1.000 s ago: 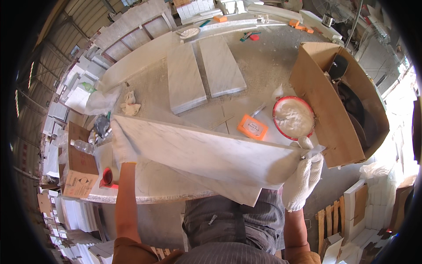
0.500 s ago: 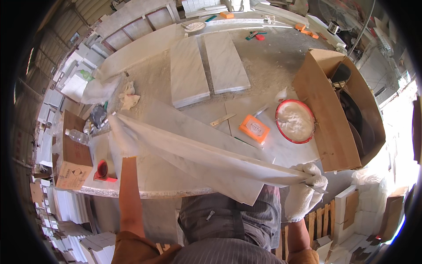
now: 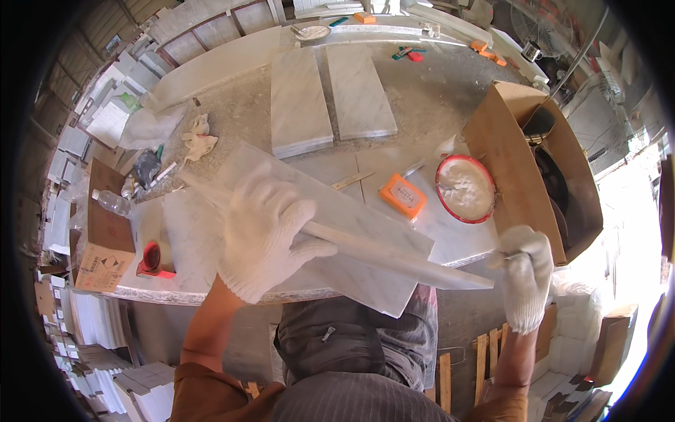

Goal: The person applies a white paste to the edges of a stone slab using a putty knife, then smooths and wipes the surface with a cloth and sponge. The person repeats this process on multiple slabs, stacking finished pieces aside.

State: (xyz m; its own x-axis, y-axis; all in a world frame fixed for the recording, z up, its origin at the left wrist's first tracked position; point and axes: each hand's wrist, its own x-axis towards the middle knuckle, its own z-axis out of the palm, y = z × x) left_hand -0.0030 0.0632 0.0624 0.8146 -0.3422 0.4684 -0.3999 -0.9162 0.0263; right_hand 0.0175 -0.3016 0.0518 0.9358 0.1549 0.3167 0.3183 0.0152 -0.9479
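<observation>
The left hand [image 3: 264, 235], in a white knitted glove, lies over the upper long edge of a pale marble slab [image 3: 365, 260], its fingers [image 3: 309, 214] curled down over that edge and clenched on it near the slab's middle. The right hand [image 3: 524, 271], gloved the same way, sits at the slab's far right tip, where the stone narrows to a point in this view; its fingers wrap around that end, though how tightly they close cannot be told. The slab is tilted up on one long edge, its broad face turned toward the person, and its long axis runs from upper left, by the left side of the counter [image 3: 232, 119], down to lower right past the counter's near edge, so the right end hangs out over the floor. The left hand is thus nearer the slab's middle, the right hand at its outer end. Beyond it on the counter lie two more marble slabs [image 3: 330, 98] side by side, an orange block [image 3: 402, 195], and a red-rimmed bowl of white powder [image 3: 465, 188] beside an open cardboard box [image 3: 524, 151].
</observation>
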